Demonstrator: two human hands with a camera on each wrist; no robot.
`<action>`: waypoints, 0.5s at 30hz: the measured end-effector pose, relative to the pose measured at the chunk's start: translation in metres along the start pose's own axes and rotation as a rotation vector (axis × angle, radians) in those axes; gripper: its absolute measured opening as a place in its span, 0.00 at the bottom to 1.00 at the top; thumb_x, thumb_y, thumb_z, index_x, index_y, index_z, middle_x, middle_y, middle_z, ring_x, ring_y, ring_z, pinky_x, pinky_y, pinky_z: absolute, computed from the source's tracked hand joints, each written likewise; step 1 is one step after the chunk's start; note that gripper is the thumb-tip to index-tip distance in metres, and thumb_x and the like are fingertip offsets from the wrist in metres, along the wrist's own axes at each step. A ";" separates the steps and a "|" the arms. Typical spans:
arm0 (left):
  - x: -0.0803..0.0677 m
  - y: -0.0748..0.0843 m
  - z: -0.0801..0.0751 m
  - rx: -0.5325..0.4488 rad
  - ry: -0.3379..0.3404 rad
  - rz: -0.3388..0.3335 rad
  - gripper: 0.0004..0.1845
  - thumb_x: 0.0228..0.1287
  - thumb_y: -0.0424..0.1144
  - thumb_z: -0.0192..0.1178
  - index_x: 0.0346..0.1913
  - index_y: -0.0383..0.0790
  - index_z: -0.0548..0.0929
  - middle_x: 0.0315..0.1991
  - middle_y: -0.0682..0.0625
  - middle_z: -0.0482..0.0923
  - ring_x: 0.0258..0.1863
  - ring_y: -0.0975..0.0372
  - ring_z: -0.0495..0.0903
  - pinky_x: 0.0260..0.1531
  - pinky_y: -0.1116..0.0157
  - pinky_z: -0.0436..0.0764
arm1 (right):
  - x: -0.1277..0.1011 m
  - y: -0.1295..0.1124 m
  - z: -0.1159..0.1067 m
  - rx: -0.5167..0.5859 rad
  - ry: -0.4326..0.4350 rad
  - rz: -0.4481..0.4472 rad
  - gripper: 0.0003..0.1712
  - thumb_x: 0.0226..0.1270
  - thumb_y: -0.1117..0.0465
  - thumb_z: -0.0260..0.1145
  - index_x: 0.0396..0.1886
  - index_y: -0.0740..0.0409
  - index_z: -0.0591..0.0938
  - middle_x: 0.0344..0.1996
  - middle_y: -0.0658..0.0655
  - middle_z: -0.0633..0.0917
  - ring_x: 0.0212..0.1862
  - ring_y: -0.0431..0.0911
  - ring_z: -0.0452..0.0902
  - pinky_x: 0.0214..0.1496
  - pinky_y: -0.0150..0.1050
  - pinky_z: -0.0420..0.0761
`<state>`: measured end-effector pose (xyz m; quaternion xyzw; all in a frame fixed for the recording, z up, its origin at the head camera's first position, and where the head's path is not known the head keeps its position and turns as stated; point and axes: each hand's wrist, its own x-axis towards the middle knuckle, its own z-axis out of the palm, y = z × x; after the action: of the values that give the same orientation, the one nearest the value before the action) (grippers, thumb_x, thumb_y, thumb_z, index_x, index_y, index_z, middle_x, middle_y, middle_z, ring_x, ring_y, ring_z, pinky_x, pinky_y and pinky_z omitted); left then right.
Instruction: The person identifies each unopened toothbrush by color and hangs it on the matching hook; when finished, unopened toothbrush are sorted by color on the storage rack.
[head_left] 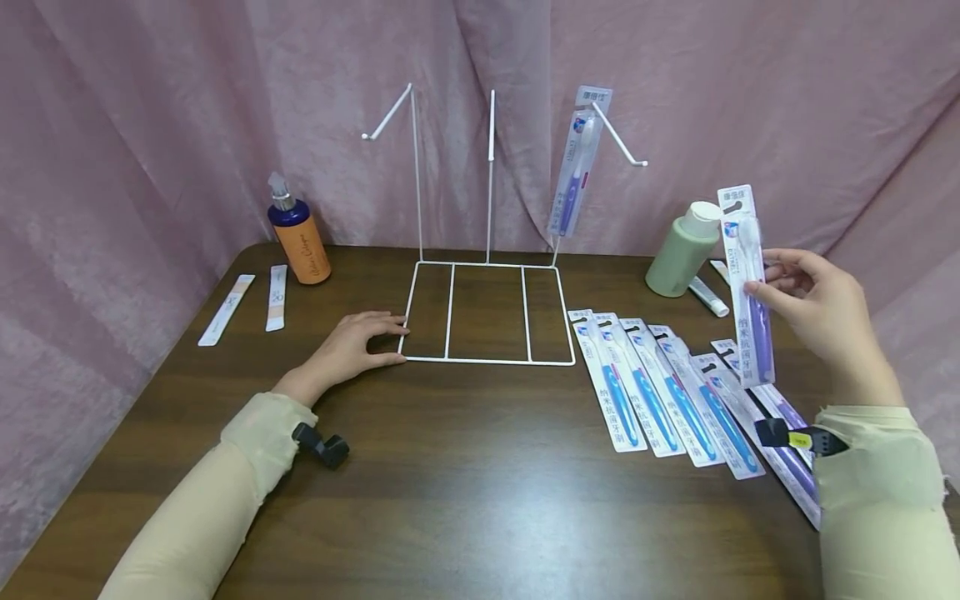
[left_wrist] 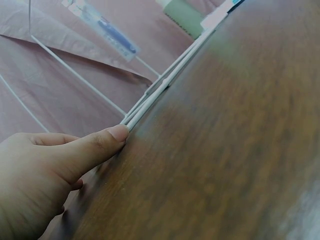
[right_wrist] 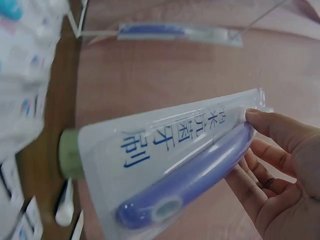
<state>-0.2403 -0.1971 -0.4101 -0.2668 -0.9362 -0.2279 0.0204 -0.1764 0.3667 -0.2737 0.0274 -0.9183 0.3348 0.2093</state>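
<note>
My right hand (head_left: 817, 304) pinches a packaged purple toothbrush (head_left: 752, 308) by its side, thumb in front and fingers behind, and holds it nearly upright above the right of the table. In the right wrist view the toothbrush pack (right_wrist: 185, 165) shows its purple handle close up. My left hand (head_left: 348, 343) grips the left front corner of a white wire display rack (head_left: 487, 362), its thumb (left_wrist: 102, 145) against the wire. Another packaged purple toothbrush (head_left: 573, 179) hangs on the rack's right hook (head_left: 618, 137). No pack hangs on the left or middle hook.
Several blue and purple toothbrush packs (head_left: 648, 392) lie fanned out right of the rack. Behind them stand a green bottle (head_left: 681, 254) and a white tube (head_left: 708, 296). At left are an orange pump bottle (head_left: 303, 250) and two white sachets (head_left: 227, 310). A pink curtain (head_left: 337, 125) hangs behind.
</note>
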 end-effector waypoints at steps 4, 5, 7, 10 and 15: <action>0.000 -0.002 0.001 -0.002 0.005 -0.004 0.27 0.56 0.52 0.68 0.57 0.46 0.81 0.67 0.49 0.72 0.70 0.50 0.65 0.68 0.42 0.56 | 0.004 -0.018 0.011 0.088 0.058 -0.044 0.25 0.59 0.62 0.71 0.56 0.63 0.78 0.27 0.25 0.76 0.29 0.20 0.72 0.29 0.14 0.69; 0.000 -0.002 0.002 -0.001 0.009 -0.004 0.27 0.56 0.53 0.68 0.57 0.47 0.81 0.67 0.49 0.72 0.69 0.50 0.65 0.68 0.42 0.56 | 0.005 -0.023 0.014 0.100 0.069 -0.052 0.25 0.59 0.63 0.71 0.56 0.63 0.78 0.28 0.27 0.76 0.30 0.21 0.72 0.30 0.14 0.69; 0.001 -0.002 0.002 0.004 0.014 0.002 0.27 0.55 0.53 0.69 0.57 0.47 0.81 0.66 0.49 0.73 0.69 0.50 0.65 0.68 0.42 0.56 | 0.006 -0.032 0.018 0.117 0.089 -0.062 0.25 0.59 0.63 0.71 0.57 0.62 0.78 0.29 0.29 0.76 0.31 0.23 0.73 0.32 0.14 0.70; 0.001 -0.002 0.003 0.006 0.015 0.009 0.27 0.55 0.53 0.69 0.57 0.47 0.81 0.66 0.49 0.73 0.69 0.49 0.66 0.68 0.41 0.57 | 0.008 -0.046 0.025 0.152 0.111 -0.076 0.25 0.59 0.64 0.71 0.57 0.62 0.78 0.30 0.31 0.77 0.31 0.24 0.74 0.33 0.14 0.71; 0.001 -0.001 0.001 0.005 0.008 0.005 0.27 0.56 0.53 0.68 0.58 0.46 0.81 0.66 0.49 0.72 0.69 0.49 0.65 0.68 0.41 0.56 | 0.009 -0.068 0.034 0.229 0.130 -0.102 0.27 0.57 0.66 0.71 0.58 0.62 0.78 0.32 0.34 0.77 0.33 0.25 0.75 0.38 0.14 0.74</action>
<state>-0.2413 -0.1963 -0.4114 -0.2683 -0.9359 -0.2267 0.0255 -0.1837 0.2937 -0.2527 0.0762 -0.8561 0.4273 0.2804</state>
